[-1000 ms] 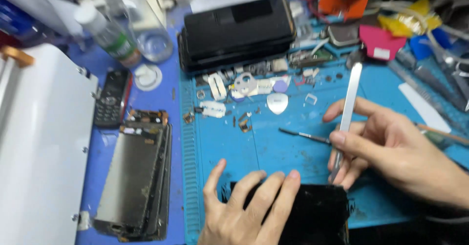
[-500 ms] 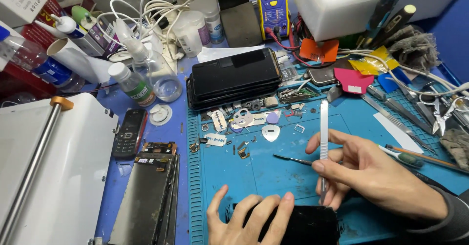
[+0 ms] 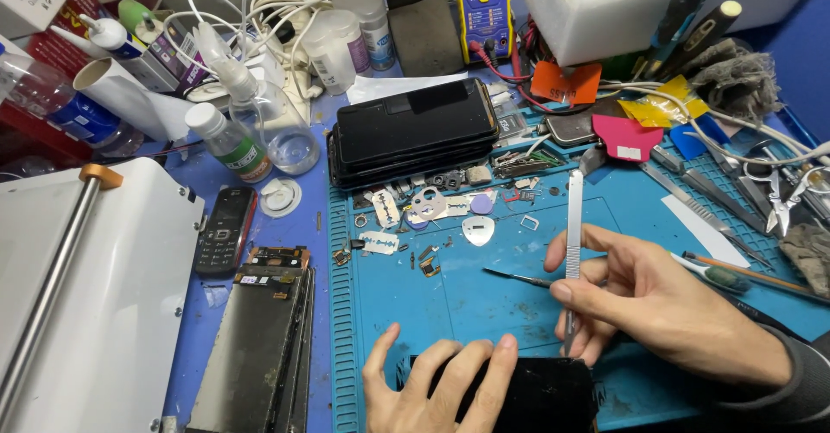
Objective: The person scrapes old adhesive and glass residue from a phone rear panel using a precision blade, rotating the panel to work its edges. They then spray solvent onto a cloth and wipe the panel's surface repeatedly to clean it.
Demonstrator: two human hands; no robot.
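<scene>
Steel tool [image 3: 573,251] pinched upright in the right hand [image 3: 666,312], tip at the black phone's [image 3: 536,394] top edge; left hand [image 3: 437,390] lies flat, fingers spread, pressing that phone down; a slip could gouge the glass or scatter the small parts [image 3: 424,226] beyond the phone on the blue mat [image 3: 484,303].

- Even, fairly bright light falls from above; colours read clearly.
- Soft, short shadows lie under the right hand [image 3: 683,312] and left hand [image 3: 441,385].
- Mild glare on the stacked black phones [image 3: 415,130].
- Focus is sharp; straight lines bend slightly near the edges.
</scene>
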